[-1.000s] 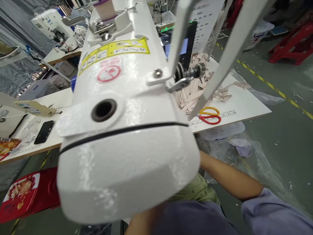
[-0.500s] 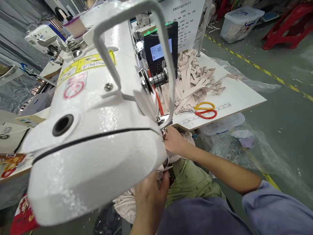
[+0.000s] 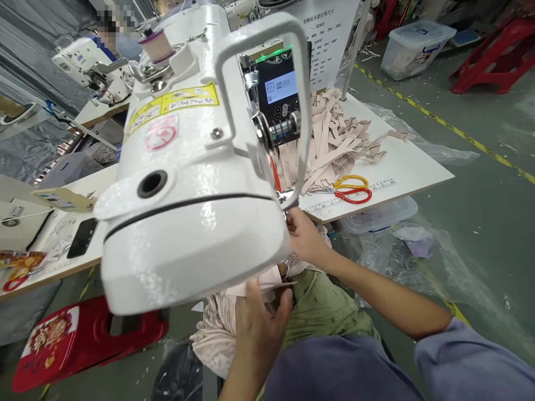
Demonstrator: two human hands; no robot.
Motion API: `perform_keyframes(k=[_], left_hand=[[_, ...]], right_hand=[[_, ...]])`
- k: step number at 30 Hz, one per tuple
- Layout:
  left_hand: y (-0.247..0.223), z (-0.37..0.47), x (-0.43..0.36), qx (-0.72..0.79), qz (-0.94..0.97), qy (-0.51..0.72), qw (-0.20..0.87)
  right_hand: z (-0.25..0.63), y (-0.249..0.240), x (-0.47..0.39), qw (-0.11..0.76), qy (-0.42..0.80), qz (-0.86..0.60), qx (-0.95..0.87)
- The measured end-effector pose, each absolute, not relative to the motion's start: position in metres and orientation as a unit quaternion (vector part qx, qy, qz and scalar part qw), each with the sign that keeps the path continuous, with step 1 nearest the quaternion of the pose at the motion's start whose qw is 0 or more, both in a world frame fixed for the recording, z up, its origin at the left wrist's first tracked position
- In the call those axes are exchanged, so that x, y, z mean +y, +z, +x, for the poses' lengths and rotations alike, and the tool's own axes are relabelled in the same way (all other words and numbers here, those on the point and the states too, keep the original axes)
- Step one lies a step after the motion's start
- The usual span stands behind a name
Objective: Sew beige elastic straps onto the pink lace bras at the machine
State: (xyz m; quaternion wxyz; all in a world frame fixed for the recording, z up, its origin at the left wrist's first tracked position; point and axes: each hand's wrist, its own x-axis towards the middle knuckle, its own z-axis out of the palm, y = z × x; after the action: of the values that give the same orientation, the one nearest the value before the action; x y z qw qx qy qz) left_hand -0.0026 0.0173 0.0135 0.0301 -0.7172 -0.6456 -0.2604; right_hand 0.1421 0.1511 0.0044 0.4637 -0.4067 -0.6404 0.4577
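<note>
A white sewing machine (image 3: 196,239) fills the middle of the view and covers the spot where its needle works. My left hand (image 3: 261,323) is below the machine head, thumb and fingers around the edge of a beige fabric piece (image 3: 270,278). Farther right, my right hand (image 3: 309,239) reaches in beside the machine head with its fingers bent together. Its fingertips are partly hidden, and what they pinch cannot be made out. Beige lace fabric (image 3: 298,264) hangs just under that hand. Gathered beige garments (image 3: 217,334) lie to the left of my left hand.
Cut beige strips (image 3: 330,139) lie heaped on the white table (image 3: 409,161) with scissors (image 3: 353,189) and a printed ruler. A control panel (image 3: 278,89) stands behind the machine. On the left are a phone (image 3: 82,238) and a red stool (image 3: 87,334).
The view has shifted, so the machine head sits higher and further right. More of the beige fabric piece shows at my left hand. My right hand stays beside the machine head.
</note>
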Motion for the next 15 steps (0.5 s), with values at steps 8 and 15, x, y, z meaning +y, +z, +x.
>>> perform_keyframes(k=[8,15], left_hand=[[-0.015,0.035,-0.026,-0.611,-0.743,-0.267,0.055],[-0.003,0.038,-0.047,-0.541,-0.75,-0.286,-0.252]], right_hand=[[0.181,-0.001,0.077,0.384,0.599,-0.377,-0.592],[0.196,0.013,0.047,0.335,0.656,-0.444,-0.51]])
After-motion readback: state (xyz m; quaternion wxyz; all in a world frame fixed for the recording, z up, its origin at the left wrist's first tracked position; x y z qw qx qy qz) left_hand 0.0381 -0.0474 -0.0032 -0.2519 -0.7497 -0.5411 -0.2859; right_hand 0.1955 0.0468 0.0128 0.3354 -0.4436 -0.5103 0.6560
